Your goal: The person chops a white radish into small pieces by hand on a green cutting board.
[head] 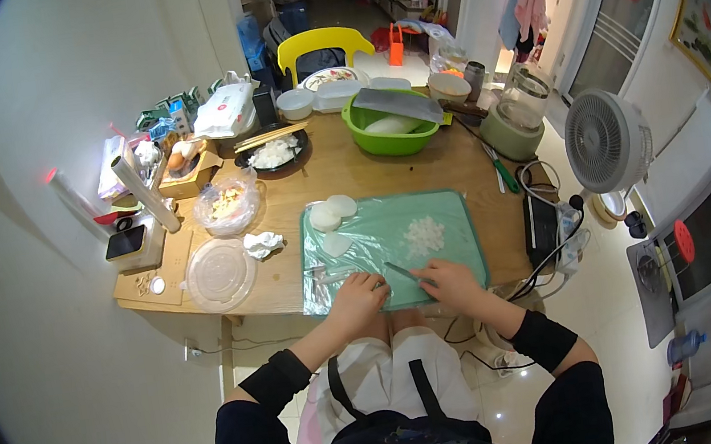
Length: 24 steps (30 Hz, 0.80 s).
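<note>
A green cutting board [388,217] with clear plastic film over its left part lies at the table's front edge. My right hand [450,285] grips a small knife [401,271], its blade pointing up and left over the board. My left hand [359,299] rests on the board's front part with its fingers bent down; whether something lies beneath the fingertips is hidden. Beside it are thin pale strips [336,277] on the film. Several round white vegetable slices [337,244] lie at the board's upper left, some overlapping. A heap of diced white pieces [425,236] sits right of the middle.
Behind the board stands a green basin [389,145] with a cleaver [397,105] across it. A black plate of white pieces [272,154] bears chopsticks. At left are a bagged bowl of food [226,202], a plastic lid [221,275] and crumpled tissue [263,244]. Green-handled scissors [508,176] lie right.
</note>
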{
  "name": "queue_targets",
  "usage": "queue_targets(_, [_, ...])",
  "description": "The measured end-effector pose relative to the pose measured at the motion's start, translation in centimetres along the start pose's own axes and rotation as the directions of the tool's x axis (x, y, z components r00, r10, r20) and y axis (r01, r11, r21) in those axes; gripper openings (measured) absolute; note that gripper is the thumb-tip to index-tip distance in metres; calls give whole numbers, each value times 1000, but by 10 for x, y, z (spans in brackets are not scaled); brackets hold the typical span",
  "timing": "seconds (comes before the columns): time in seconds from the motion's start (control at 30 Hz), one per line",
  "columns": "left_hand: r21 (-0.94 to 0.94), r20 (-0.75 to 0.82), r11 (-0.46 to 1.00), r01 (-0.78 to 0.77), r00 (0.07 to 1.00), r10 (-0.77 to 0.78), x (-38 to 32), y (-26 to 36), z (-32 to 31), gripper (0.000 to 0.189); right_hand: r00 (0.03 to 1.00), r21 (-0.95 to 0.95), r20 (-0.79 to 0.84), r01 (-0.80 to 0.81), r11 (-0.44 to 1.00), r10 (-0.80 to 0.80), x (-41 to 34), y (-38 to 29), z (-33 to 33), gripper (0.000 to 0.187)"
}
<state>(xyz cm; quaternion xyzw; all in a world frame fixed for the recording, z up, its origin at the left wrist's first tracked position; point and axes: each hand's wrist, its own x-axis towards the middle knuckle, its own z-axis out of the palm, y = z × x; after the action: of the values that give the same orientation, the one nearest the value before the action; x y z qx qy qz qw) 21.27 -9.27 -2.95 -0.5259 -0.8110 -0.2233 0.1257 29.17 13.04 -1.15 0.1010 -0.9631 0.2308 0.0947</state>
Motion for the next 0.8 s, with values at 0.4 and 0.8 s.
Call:
queue_targets(0.4, [21,1,1000,4,1000,-4,1,0,2,11,992,-98,-54,-122,988,118,6,11,-11,28])
queue_targets(0.8, [-8,-34,1000,4,999,-4,0,2,2,14,982,-53,-98,-164,985,159,21,14,-12,27])
